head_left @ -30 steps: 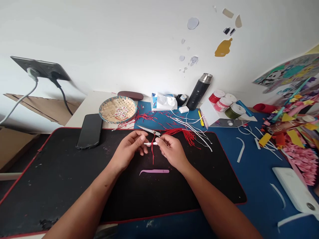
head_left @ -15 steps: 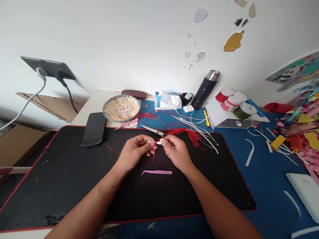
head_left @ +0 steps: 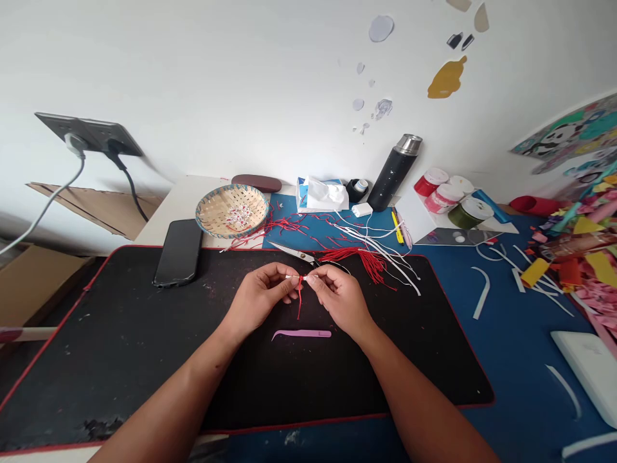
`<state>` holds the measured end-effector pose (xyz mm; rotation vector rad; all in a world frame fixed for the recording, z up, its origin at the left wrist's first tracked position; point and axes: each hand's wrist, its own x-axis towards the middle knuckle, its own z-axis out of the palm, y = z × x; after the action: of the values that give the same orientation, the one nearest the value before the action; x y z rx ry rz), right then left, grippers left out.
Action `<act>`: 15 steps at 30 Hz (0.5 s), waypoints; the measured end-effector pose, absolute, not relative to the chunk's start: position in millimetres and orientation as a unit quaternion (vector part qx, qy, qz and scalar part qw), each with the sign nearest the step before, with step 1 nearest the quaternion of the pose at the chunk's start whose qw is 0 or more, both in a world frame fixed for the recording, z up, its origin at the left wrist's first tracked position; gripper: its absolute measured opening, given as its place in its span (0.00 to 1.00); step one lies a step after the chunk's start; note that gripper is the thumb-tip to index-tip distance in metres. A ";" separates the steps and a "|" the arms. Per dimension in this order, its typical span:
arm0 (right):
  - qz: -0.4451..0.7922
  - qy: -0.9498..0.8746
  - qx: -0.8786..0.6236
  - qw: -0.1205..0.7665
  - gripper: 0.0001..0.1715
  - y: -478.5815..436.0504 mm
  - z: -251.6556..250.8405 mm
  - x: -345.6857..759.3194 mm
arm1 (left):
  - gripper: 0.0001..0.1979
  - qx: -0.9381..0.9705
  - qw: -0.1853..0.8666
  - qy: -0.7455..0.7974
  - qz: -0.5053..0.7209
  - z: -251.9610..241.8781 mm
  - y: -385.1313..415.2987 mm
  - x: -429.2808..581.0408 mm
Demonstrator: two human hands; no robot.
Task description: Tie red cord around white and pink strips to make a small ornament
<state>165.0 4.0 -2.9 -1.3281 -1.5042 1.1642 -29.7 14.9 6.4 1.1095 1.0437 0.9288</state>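
My left hand (head_left: 263, 292) & right hand (head_left: 337, 294) each pinch an end of the white strip (head_left: 295, 277) w/ red thread (head_left: 299, 297), fingers closed, mid black mat (head_left: 144, 347).

A home craft corner, by the look of it: a desk against a plain white wall, black mat (head_left: 120, 334) over a blue one. Far right, a heap of coloured paper scraps (head_left: 578, 251); ribbon spools (head_left: 457, 199) beside a black flask (head_left: 396, 170). Scissors (head_left: 294, 252), red string trimmings (head_left: 366, 260), tissue box (head_left: 321, 195), woven basket (head_left: 231, 210), phone (head_left: 178, 252).
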 end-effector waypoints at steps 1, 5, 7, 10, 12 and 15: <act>0.454 -0.596 -0.528 0.400 0.16 3.7 -2.9 165.1 | 0.18 0.486 0.626 0.452 0.411 6.6 14.7 -29.3; 0.441 -0.607 -0.530 0.395 0.17 2.9 -2.7 165.8 | 0.16 0.477 0.631 0.443 0.422 5.6 13.9 -28.8; 0.439 -0.609 -0.531 0.393 0.17 2.5 -2.5 166.1 | 0.16 0.476 0.634 0.440 0.421 3.9 13.6 -29.2; 0.447 -0.606 -0.530 0.390 0.16 2.1 -2.8 166.1 | 0.16 0.483 0.631 0.442 0.417 1.4 13.2 -29.7; 0.459 -0.605 -0.524 0.387 0.16 1.9 -3.0 165.7 | 0.17 0.485 0.627 0.446 0.416 0.6 13.0 -29.4; 0.470 -0.607 -0.516 0.380 0.16 1.5 -2.3 165.2 | 0.17 0.485 0.627 0.448 0.413 1.2 12.7 -28.5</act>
<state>165.2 1.5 -2.3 -1.3176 -1.5506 1.2013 -28.5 12.7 1.2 1.1113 1.0279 0.9480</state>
